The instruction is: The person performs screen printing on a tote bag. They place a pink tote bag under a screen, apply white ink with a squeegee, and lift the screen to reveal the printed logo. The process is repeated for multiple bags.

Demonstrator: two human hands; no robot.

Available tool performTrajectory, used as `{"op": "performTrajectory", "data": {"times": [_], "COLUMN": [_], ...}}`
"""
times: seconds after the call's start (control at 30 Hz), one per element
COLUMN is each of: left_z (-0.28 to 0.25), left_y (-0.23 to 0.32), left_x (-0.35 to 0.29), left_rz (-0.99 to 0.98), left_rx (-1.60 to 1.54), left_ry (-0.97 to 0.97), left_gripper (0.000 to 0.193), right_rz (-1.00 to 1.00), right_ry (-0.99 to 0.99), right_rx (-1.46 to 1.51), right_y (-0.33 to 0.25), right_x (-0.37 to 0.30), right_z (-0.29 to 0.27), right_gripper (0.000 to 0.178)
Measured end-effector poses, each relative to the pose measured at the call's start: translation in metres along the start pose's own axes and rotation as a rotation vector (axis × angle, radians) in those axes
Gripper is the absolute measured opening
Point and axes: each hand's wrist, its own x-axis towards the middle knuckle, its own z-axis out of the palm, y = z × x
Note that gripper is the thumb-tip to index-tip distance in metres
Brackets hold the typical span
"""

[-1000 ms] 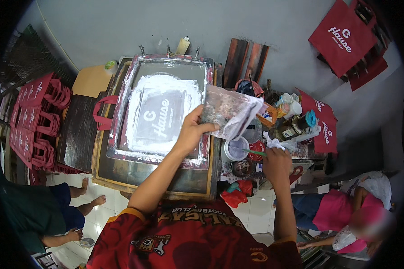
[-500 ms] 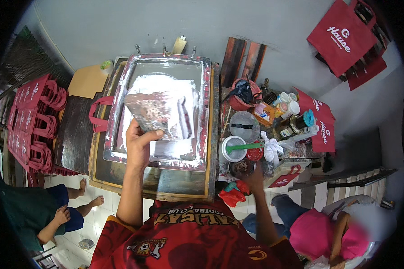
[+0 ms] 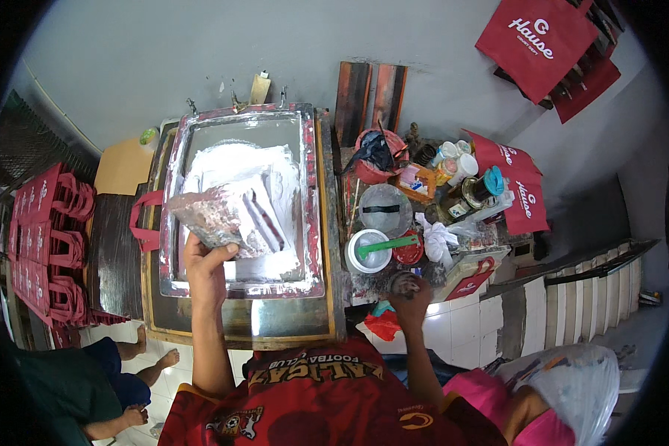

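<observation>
Beneath the paint-streaked screen frame (image 3: 314,201) lies a dark board (image 3: 223,320), larger than the frame and showing past its sides. Inside the frame, white paint (image 3: 238,157) covers much of the mesh. Left of the frame, red bags (image 3: 33,245) lie stacked, their handles toward it. Over the frame's middle, the left hand (image 3: 207,269) grips a crusted, flat slab (image 3: 215,214), the thumb pressed on its near face, the other fingers mostly hidden behind; whether the slab touches the mesh, I cannot tell. Right of the frame stands a red bucket (image 3: 366,173). Right of the frame's near end, the right hand (image 3: 412,302) is at a dark bowl (image 3: 405,282); its fingers are blurred, so I cannot tell whether they are spread or pinching. Between frame and bowl sits a white tub (image 3: 353,259), a green spatula (image 3: 388,244) resting across it.
</observation>
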Motion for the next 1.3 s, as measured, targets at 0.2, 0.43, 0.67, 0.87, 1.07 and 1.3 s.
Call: {"op": "performTrajectory", "data": {"times": [0.2, 0.43, 0.67, 0.87, 1.07, 1.3], "left_z": [0.001, -0.003, 0.002, 0.002, -0.008, -0.024], "left_y": [0.000, 0.013, 0.016, 0.014, 0.020, 0.021], "left_x": [0.004, 0.012, 0.030, 0.026, 0.015, 0.015], "left_rz": [-0.007, -0.001, 0.013, 0.022, 0.027, 0.106], "left_rx": [-0.029, -0.007, 0.057, 0.068, 0.009, -0.044], "left_ry": [0.019, 0.074, 0.052, 0.096, 0.130, 0.126], "left_gripper": [0.054, 0.053, 0.058, 0.058, 0.048, 0.048], "right_rz": [0.071, 0.244, 0.315, 0.228, 0.084, -0.594], "right_ry": [0.488, 0.508, 0.471, 0.429, 0.595, -0.050], "right_rx": [-0.064, -0.180, -0.071, 0.249, 0.137, -0.247], "right_y": [0.085, 0.132, 0.223, 0.207, 0.121, -0.157], "right_x": [0.082, 0.232, 0.293, 0.278, 0.219, 0.132], "right_z": [-0.083, -0.111, -0.107, -0.112, -0.128, -0.099], "right_gripper": [0.090, 0.101, 0.102, 0.086, 0.045, 0.039]}}
